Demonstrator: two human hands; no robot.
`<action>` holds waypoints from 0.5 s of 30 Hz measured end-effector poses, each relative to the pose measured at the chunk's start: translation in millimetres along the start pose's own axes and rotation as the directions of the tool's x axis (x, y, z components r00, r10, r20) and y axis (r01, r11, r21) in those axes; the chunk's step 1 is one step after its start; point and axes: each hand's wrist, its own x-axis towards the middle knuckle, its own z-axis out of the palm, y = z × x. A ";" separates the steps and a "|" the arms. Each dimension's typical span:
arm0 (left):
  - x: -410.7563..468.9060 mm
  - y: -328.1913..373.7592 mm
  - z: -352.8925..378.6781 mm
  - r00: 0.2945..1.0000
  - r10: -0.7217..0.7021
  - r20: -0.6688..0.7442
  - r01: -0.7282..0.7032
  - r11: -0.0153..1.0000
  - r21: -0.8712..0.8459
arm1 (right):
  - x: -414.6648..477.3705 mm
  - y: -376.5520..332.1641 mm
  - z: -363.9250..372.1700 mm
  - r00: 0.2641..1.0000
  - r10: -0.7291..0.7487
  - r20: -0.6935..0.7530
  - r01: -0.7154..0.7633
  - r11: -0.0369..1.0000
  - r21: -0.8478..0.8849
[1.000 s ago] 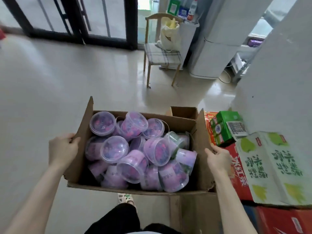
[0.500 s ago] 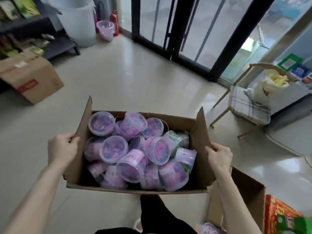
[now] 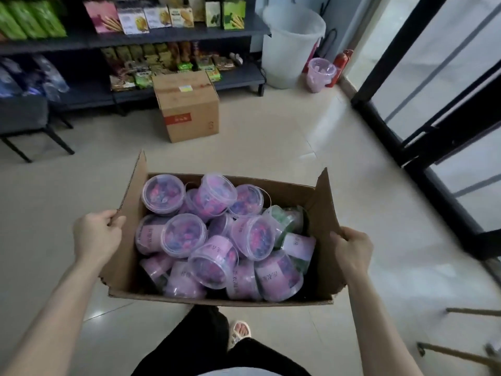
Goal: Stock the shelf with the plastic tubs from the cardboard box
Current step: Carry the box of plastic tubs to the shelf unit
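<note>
My left hand [image 3: 96, 234] grips the box's left flap, my right hand [image 3: 352, 252] clamps its right wall. The box [image 3: 322, 213] hangs off the floor in front of me, heaped with purple-labelled tubs [image 3: 214, 237], a green one at the right. Ahead on the floor sits a closed carton [image 3: 189, 109], touching the shelf [image 3: 176, 36] packed with snacks.

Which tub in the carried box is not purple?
The green tub at the cardboard box's right side, nearest the right hand; the other plastic tubs visible hold purple-pink contents.
</note>
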 end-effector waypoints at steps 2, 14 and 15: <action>33.9 -5.9 0.3 0.998 -0.043 -0.043 0.044 0.999 0.010 | 34.3 -36.2 27.9 0.998 -0.046 0.039 0.047 0.999 -0.015; 259.6 -20.0 -9.1 0.967 -0.192 -0.166 0.201 0.979 0.042 | 180.4 -251.5 187.2 0.968 -0.180 0.173 0.183 0.983 0.003; 278.1 -17.7 -9.3 0.965 -0.198 -0.174 0.207 0.978 0.034 | 192.2 -267.3 197.3 0.965 -0.191 0.179 0.193 0.981 0.005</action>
